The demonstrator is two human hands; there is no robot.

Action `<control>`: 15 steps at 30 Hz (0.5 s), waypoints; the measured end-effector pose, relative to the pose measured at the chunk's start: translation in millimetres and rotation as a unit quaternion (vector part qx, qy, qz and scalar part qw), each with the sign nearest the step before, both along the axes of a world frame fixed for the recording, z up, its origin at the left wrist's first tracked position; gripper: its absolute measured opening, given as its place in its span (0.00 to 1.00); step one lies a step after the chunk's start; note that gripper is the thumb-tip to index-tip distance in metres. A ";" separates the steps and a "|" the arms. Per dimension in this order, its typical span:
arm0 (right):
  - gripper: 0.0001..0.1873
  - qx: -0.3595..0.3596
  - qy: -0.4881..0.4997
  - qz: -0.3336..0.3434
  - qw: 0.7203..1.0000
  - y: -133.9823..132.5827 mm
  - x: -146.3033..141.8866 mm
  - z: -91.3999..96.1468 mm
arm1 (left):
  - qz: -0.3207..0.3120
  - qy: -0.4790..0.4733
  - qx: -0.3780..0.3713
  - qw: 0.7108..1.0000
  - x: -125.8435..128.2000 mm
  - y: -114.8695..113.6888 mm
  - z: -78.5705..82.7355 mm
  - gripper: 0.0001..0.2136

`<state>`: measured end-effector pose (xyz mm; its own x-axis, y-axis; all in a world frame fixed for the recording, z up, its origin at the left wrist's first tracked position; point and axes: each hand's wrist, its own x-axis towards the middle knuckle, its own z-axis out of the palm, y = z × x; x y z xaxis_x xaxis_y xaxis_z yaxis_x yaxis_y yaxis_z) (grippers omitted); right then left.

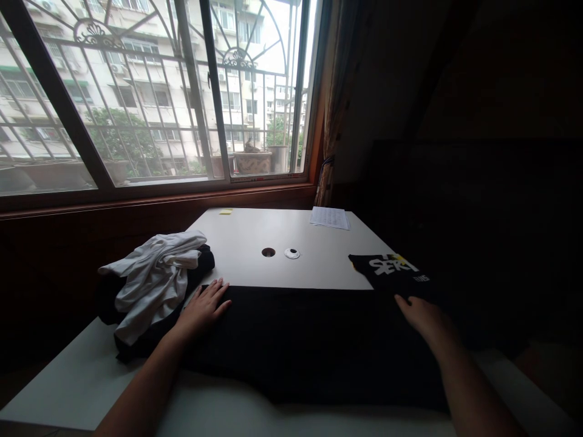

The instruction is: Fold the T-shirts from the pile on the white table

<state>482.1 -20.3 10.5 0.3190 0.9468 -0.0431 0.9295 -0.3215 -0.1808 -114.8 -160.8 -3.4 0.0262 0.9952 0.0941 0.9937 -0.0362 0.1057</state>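
A long black garment [310, 340] lies spread across the near part of the white table [250, 237]. My left hand [206, 305] rests flat on its far left corner, fingers apart. Over its right end is my right hand [421, 315], thumb apart from the fingers; the outer fingers are lost in shadow. Just beyond that hand lies black cloth with white and yellow print [392, 270]; I cannot tell whether it is a separate piece. Left of my left hand, a crumpled white garment [157, 267] sits on top of dark clothing [207, 260].
Papers [330, 218] and a yellow sticky note [226, 212] lie along the far edge. Midway across the tabletop are a round hole [268, 252] and a white cap [292, 254]. A barred window [155, 91] and a curtain [332, 109] stand behind; the right side is very dark.
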 end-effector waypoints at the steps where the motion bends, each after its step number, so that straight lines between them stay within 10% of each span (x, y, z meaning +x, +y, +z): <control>1: 0.36 -0.005 -0.002 0.000 1.000 1.0 0.5 -0.9 | 0.000 0.000 -0.001 1.000 0.3 -0.1 0.4 0.29; 15: 0.35 0.002 -0.001 0.008 1.000 4.0 5.6 -5.5 | 0.000 -0.010 0.007 1.000 0.7 -0.7 1.1 0.28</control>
